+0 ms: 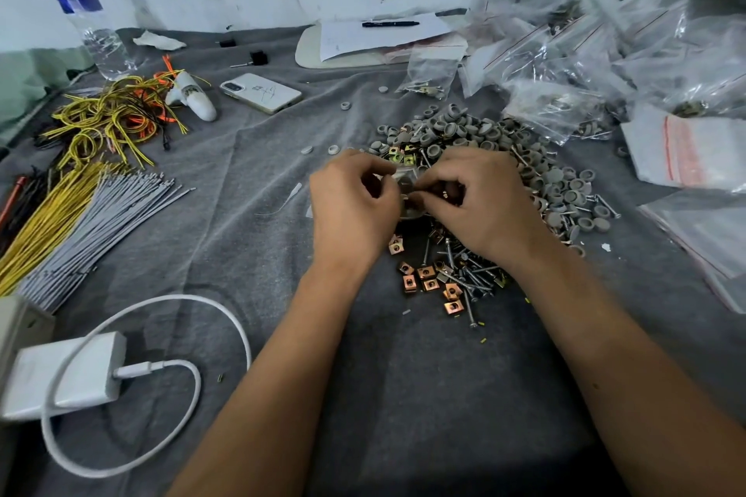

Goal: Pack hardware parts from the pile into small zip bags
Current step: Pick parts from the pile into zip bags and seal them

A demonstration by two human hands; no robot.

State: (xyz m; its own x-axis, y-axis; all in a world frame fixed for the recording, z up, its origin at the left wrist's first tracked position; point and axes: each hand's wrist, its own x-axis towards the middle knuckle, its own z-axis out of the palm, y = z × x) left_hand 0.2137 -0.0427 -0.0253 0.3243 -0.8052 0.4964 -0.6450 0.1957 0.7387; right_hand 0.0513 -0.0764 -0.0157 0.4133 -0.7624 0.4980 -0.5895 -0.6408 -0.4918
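Small zip bag (408, 190) between both hands

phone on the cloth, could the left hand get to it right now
Probably not right away: the left hand and right hand both pinch a small zip bag. The path to the phone itself looks open.

Both hands, left (355, 210) and right (480, 202), pinch a small clear zip bag (407, 194) above the hardware pile (456, 274).
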